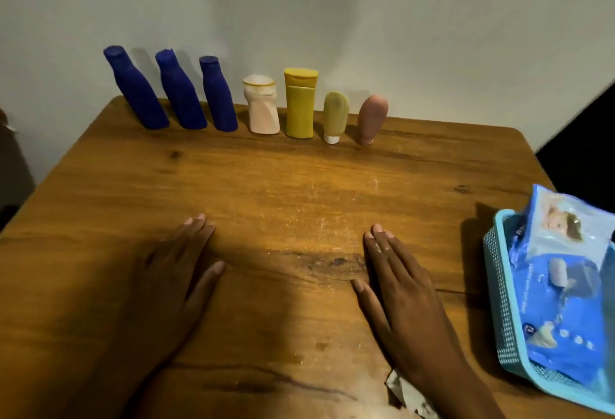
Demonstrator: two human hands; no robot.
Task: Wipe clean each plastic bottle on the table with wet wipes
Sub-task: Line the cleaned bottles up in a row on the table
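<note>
Wooden table (pixel 299 169), left hand (pixel 166 279) flat, right hand (pixel 406 299) flat, both empty

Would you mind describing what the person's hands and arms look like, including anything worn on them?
Both hands, the left hand and the right hand, are bare: no gloves, rings, or watch are visible. The forearms that show are also uncovered, with no sleeves in view. The fingernails are short and unpainted.
</note>
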